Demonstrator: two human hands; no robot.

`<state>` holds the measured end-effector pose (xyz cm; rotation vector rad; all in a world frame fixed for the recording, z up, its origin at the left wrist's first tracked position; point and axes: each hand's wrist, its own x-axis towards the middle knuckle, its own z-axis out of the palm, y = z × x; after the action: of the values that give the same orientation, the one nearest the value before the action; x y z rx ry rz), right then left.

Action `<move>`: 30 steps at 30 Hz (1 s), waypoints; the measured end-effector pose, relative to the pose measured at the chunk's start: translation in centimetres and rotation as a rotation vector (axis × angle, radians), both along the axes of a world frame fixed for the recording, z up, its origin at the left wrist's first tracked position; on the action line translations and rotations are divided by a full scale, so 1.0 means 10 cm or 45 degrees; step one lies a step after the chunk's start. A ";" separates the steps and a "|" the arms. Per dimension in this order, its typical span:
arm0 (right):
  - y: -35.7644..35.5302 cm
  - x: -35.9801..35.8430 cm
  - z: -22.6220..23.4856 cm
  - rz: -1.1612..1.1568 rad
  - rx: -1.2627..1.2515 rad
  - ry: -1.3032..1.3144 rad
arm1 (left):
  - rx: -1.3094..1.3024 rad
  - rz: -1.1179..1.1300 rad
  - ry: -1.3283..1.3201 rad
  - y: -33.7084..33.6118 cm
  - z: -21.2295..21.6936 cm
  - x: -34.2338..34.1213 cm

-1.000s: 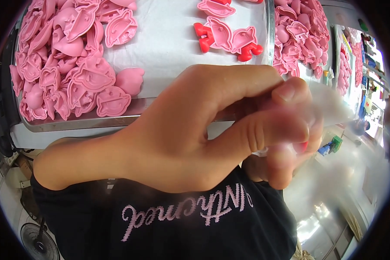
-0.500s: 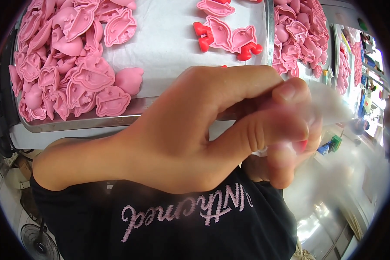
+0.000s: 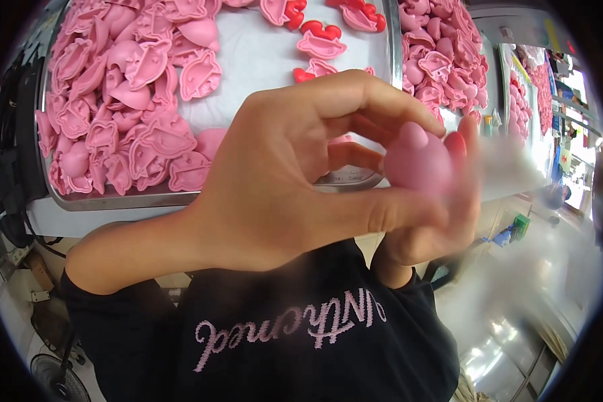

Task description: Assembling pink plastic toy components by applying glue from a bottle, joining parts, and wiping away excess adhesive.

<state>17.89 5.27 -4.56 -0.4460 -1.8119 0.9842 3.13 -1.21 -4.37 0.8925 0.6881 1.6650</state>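
Note:
A rounded pink plastic shell (image 3: 419, 161) with a small knob is held between the thumb and fingers of my left hand (image 3: 268, 174). Against its right side sits a red plastic piece (image 3: 455, 145), pressed by the fingers of my right hand (image 3: 415, 244). My right hand is partly hidden behind the left one, and its fingertips are blurred. Both hands meet in front of my chest, above the near edge of a metal tray (image 3: 127, 200). In that tray lies a heap of pink shells (image 3: 114, 94), many with their hollow sides up.
White paper (image 3: 248, 60) lines the tray. On it lie several pink shells with red parts attached (image 3: 321, 41). A second heap of pink shells (image 3: 442, 60) stands to the right. A fan (image 3: 60, 378) is at the lower left. A blurry whitish patch covers the right side.
Both hands have turned and opened up somewhat, so the pink shell now shows between them. The view has shifted slightly, and the trays appear a little lower and moved sideways.

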 end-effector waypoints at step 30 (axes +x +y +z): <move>0.08 -0.03 0.09 -0.197 0.653 -0.171 | 0.215 0.462 0.704 -0.07 0.00 -0.09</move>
<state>17.62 6.10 -3.61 -0.3286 -2.0291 0.3658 2.25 -1.87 -4.33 1.4427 1.1485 1.8224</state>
